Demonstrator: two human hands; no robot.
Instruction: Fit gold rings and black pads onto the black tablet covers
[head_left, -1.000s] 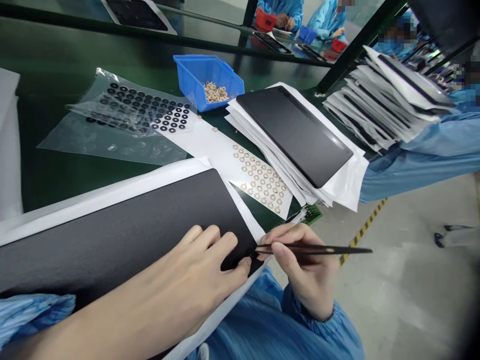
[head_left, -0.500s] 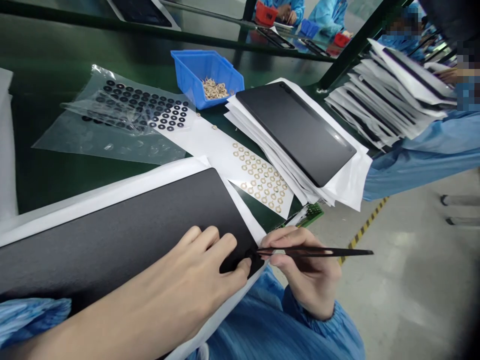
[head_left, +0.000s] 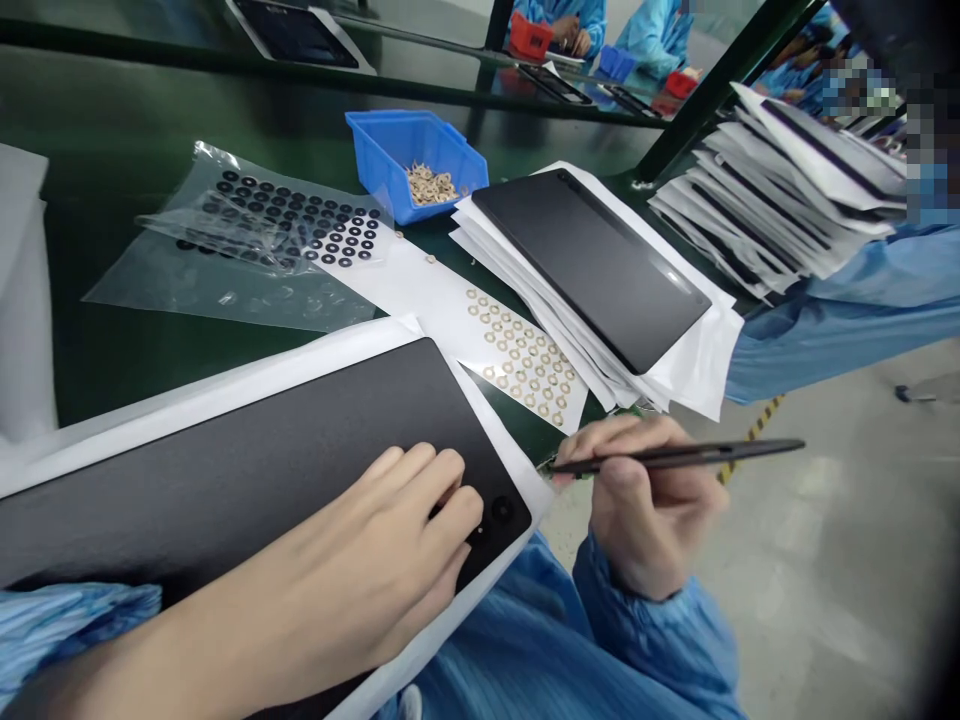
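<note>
Left hand (head_left: 352,560) lies flat, fingers (head_left: 450,480) slightly spread and gripping nothing, on a matte black tablet (head_left: 247,470) at lower left, long axis rising rightward. Its round camera ring (head_left: 502,510) sits just beyond those fingertips, nearer the right hand (head_left: 645,510), whose fingers (head_left: 622,430) pinch slim black tweezers (head_left: 675,456), tips near the tablet's corner.

A tablet (head_left: 247,450) is lying on a paper sheet (head_left: 225,385) at seven o'clock, and the left hand (head_left: 382,540) is resting on it. The right hand (head_left: 645,510) is holding tweezers (head_left: 675,456) just beside it. A small bin (head_left: 412,165) is sitting at twelve o'clock, a plastic bag (head_left: 225,300) is lying at eleven, a sticker sheet (head_left: 420,305) is lying next to the tablet, and a pile of tablets (head_left: 592,270) is sitting at one.
</note>
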